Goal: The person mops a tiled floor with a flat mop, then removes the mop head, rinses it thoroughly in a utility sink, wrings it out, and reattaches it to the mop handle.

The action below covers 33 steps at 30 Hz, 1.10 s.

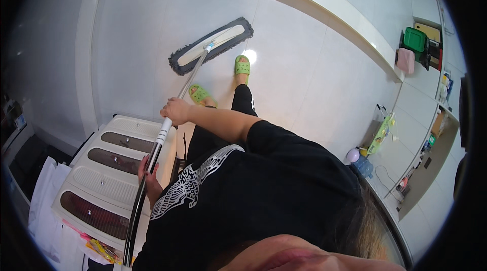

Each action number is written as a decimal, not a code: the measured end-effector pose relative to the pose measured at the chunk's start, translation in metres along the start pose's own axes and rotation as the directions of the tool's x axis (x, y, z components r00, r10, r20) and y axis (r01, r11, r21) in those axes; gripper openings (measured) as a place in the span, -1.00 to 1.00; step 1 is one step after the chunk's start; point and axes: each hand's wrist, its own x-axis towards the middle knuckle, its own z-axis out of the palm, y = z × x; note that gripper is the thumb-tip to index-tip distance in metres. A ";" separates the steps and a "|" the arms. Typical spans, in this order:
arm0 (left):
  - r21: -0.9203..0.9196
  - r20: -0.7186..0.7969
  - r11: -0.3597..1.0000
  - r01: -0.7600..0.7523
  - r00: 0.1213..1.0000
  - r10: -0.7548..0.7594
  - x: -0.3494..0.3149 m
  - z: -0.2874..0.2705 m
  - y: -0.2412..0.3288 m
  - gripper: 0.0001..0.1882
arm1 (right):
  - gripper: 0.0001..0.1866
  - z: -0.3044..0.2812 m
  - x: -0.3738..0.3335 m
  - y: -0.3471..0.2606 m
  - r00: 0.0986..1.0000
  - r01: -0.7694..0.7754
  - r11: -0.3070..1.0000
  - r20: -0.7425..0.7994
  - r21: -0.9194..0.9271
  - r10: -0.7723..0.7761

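A flat dust mop has a wide head with a dark grey fringed pad (243,23) and a pale top plate. It lies slanted on the light floor ahead of my feet. Its silver pole (136,215) with a white section runs down to the lower left, past my left side. My right hand (176,111) reaches across my body and is closed around the pole near its middle. Farther up the pole, nearer to me, my left hand (149,179) holds it from beside my waist; the pole hides part of this hand.
Beside me on the left stands a white drawer unit (109,177) with dark see-through fronts. A raised white ledge (309,3) borders the floor. Green slippers (242,68) are on my feet. To the right are a green bin (415,40), a pink cloth (406,61) and a blue bottle (363,167).
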 end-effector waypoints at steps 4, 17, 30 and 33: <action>-0.462 0.047 0.697 -0.549 0.769 0.637 -0.036 0.012 0.134 -0.56 | -0.67 -0.051 -0.001 0.032 0.964 0.026 0.982 -0.264 0.186 0.024; -0.766 0.412 0.481 -0.427 0.248 0.877 -0.087 0.026 0.306 -0.66 | -0.85 -0.179 -0.158 0.089 0.807 -0.020 0.990 -0.582 0.142 0.100; -0.613 0.264 0.397 -0.683 0.296 0.918 -0.089 0.164 0.306 -0.76 | -0.72 -0.239 -0.178 0.209 0.789 -0.262 0.948 -0.526 0.182 0.319; -0.593 0.189 0.426 -0.683 0.397 0.898 -0.098 0.135 0.311 -0.76 | -0.70 -0.246 -0.130 0.182 0.899 -0.288 0.946 -0.298 0.152 0.322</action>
